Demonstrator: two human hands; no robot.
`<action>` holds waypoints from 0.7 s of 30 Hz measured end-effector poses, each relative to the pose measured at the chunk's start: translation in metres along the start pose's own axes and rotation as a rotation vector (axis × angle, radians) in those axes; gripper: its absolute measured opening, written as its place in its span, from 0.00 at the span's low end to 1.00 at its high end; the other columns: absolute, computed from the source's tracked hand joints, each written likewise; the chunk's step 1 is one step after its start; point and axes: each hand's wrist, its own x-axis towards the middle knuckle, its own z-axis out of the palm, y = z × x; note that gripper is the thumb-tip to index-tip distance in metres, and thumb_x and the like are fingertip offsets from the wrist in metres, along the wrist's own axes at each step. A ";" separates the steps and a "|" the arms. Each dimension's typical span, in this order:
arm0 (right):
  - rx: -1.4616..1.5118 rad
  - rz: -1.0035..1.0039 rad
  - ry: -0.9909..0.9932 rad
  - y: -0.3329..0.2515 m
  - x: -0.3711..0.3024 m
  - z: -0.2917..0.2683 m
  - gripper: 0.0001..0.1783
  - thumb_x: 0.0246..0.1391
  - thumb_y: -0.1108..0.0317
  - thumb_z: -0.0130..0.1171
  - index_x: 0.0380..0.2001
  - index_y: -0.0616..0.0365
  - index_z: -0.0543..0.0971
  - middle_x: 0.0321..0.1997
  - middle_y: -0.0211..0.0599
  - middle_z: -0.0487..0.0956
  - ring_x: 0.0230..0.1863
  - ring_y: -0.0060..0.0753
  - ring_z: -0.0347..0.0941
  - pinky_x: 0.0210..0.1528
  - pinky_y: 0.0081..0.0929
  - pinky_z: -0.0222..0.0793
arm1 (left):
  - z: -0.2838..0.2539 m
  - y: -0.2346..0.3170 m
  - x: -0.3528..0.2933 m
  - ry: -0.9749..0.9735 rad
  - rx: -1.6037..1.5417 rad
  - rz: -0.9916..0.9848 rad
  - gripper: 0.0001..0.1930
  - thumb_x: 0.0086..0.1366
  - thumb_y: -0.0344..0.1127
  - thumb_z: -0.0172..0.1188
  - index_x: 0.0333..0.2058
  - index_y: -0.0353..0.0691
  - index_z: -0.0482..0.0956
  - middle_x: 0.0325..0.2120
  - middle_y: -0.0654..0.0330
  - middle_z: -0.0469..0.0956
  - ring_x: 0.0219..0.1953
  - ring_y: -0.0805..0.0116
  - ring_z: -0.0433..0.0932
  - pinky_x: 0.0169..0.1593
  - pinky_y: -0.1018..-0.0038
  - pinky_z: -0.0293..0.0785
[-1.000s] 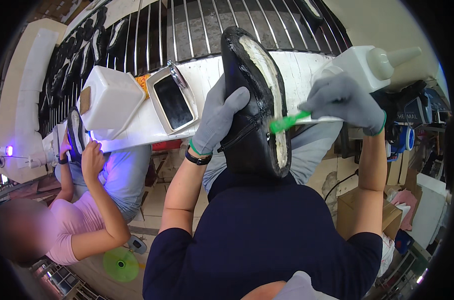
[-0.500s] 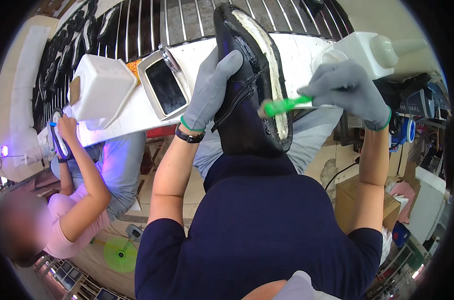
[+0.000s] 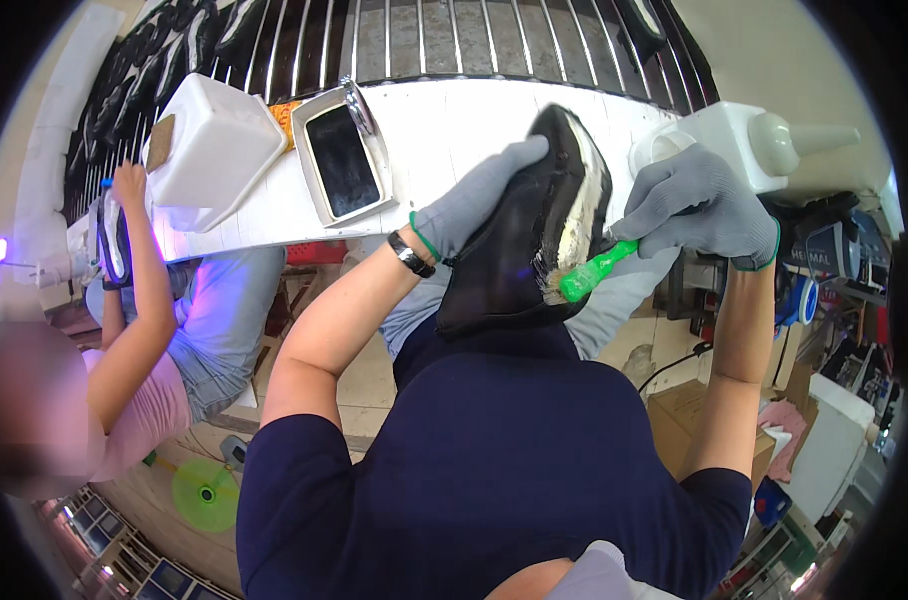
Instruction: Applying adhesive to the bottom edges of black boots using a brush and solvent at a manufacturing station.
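My left hand (image 3: 482,197), in a grey knit glove, grips a black shoe (image 3: 504,270) from its left side, the thumb near the upper end. The shoe is tilted above my lap, its underside turned to the right. A pale, whitish strip (image 3: 581,208) runs along that underside. Gloved in grey too, my right hand (image 3: 696,205) is closed round the handle of a green brush (image 3: 596,272). The bristles touch the shoe's lower edge near the end of the strip. Part of the left fingers is hidden behind the shoe.
On the white table stand a cream tray with dark contents (image 3: 386,165), a white container (image 3: 209,145) and a white bottle with a spout (image 3: 739,140). Beyond is a rack of metal rollers (image 3: 454,40). At left, a co-worker's hand (image 3: 129,183) works at another shoe.
The shoe has moved down toward me and turned, its underside now facing more to the right. The brush has come lower, and its bristles now meet the shoe's lower edge.
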 end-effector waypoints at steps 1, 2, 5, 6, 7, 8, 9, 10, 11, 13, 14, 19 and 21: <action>0.022 -0.025 0.001 0.001 0.003 -0.001 0.14 0.34 0.75 0.71 0.30 0.63 0.85 0.26 0.39 0.81 0.27 0.30 0.77 0.30 0.23 0.70 | 0.001 -0.004 0.001 -0.064 -0.008 -0.004 0.24 0.68 0.50 0.50 0.51 0.36 0.73 0.45 0.54 0.78 0.43 0.67 0.80 0.50 0.72 0.75; 0.016 -0.034 -0.010 0.002 0.006 -0.002 0.14 0.34 0.75 0.71 0.30 0.63 0.85 0.26 0.39 0.81 0.27 0.30 0.77 0.30 0.23 0.70 | 0.002 -0.008 0.002 -0.120 -0.006 -0.003 0.24 0.68 0.50 0.49 0.51 0.36 0.72 0.46 0.54 0.78 0.44 0.68 0.79 0.51 0.73 0.75; 0.027 -0.034 -0.066 0.005 0.014 -0.005 0.14 0.34 0.74 0.72 0.30 0.63 0.85 0.26 0.39 0.81 0.27 0.30 0.78 0.30 0.22 0.71 | 0.004 -0.024 0.007 -0.209 -0.064 -0.107 0.25 0.70 0.50 0.47 0.53 0.35 0.70 0.48 0.55 0.77 0.44 0.71 0.78 0.52 0.75 0.74; 0.024 -0.039 -0.073 0.006 0.017 -0.007 0.14 0.34 0.74 0.72 0.30 0.63 0.85 0.26 0.39 0.81 0.27 0.30 0.78 0.30 0.22 0.71 | 0.005 -0.032 0.007 -0.272 -0.132 -0.111 0.23 0.70 0.49 0.46 0.52 0.34 0.70 0.46 0.56 0.77 0.44 0.72 0.78 0.51 0.76 0.73; 0.025 -0.022 -0.088 0.007 0.019 -0.009 0.14 0.34 0.74 0.72 0.30 0.63 0.85 0.26 0.39 0.81 0.28 0.30 0.78 0.30 0.22 0.71 | 0.003 -0.038 0.005 -0.305 0.175 0.153 0.20 0.70 0.44 0.49 0.52 0.35 0.70 0.45 0.57 0.77 0.44 0.74 0.78 0.52 0.75 0.73; 0.032 0.005 -0.103 0.008 0.020 -0.011 0.14 0.34 0.73 0.73 0.30 0.63 0.84 0.26 0.39 0.81 0.28 0.30 0.79 0.30 0.22 0.72 | 0.003 -0.044 0.007 -0.304 0.176 0.159 0.20 0.70 0.44 0.49 0.52 0.35 0.70 0.45 0.57 0.77 0.44 0.74 0.78 0.52 0.75 0.73; 0.021 -0.007 -0.104 0.009 0.022 -0.013 0.14 0.34 0.73 0.73 0.30 0.63 0.84 0.26 0.39 0.81 0.28 0.30 0.79 0.30 0.22 0.72 | 0.005 -0.051 0.011 -0.458 0.275 0.331 0.18 0.69 0.40 0.51 0.52 0.36 0.70 0.46 0.58 0.77 0.45 0.75 0.77 0.52 0.75 0.73; 0.054 -0.002 -0.114 0.011 0.024 -0.014 0.14 0.34 0.74 0.73 0.30 0.63 0.84 0.27 0.40 0.81 0.28 0.30 0.79 0.30 0.22 0.73 | 0.005 -0.055 0.016 -0.611 0.374 0.502 0.16 0.68 0.36 0.53 0.52 0.36 0.71 0.46 0.58 0.77 0.46 0.75 0.77 0.52 0.74 0.74; 0.104 0.004 -0.123 0.013 0.026 -0.015 0.14 0.34 0.74 0.73 0.30 0.64 0.84 0.27 0.40 0.82 0.29 0.30 0.79 0.30 0.22 0.74 | 0.002 -0.062 0.009 -0.561 0.377 0.369 0.18 0.65 0.33 0.58 0.53 0.36 0.70 0.48 0.59 0.76 0.49 0.74 0.75 0.54 0.73 0.73; 0.091 -0.022 -0.119 0.017 0.030 -0.016 0.14 0.34 0.74 0.73 0.30 0.64 0.84 0.28 0.40 0.82 0.29 0.30 0.80 0.30 0.21 0.74 | -0.003 -0.072 0.002 -0.583 0.398 0.294 0.19 0.65 0.33 0.57 0.54 0.36 0.69 0.49 0.58 0.75 0.50 0.74 0.75 0.55 0.73 0.72; 0.104 -0.036 -0.116 0.019 0.031 -0.016 0.14 0.34 0.75 0.73 0.30 0.64 0.84 0.28 0.40 0.82 0.29 0.30 0.80 0.30 0.21 0.75 | -0.005 -0.075 -0.001 -0.592 0.408 0.271 0.19 0.65 0.33 0.57 0.54 0.35 0.69 0.50 0.58 0.74 0.50 0.73 0.75 0.55 0.73 0.72; 0.077 0.013 -0.209 0.021 0.028 -0.023 0.15 0.35 0.77 0.72 0.32 0.63 0.84 0.28 0.39 0.82 0.30 0.29 0.80 0.31 0.21 0.75 | -0.011 -0.085 -0.009 -0.606 0.454 0.226 0.22 0.66 0.34 0.56 0.56 0.35 0.66 0.52 0.56 0.72 0.52 0.71 0.73 0.57 0.72 0.70; 0.072 0.095 -0.282 0.018 0.023 -0.025 0.15 0.35 0.76 0.72 0.33 0.62 0.85 0.28 0.40 0.82 0.30 0.29 0.80 0.32 0.21 0.74 | -0.010 -0.083 -0.010 -0.599 0.457 0.225 0.22 0.66 0.35 0.56 0.57 0.35 0.65 0.54 0.56 0.71 0.53 0.70 0.72 0.58 0.72 0.69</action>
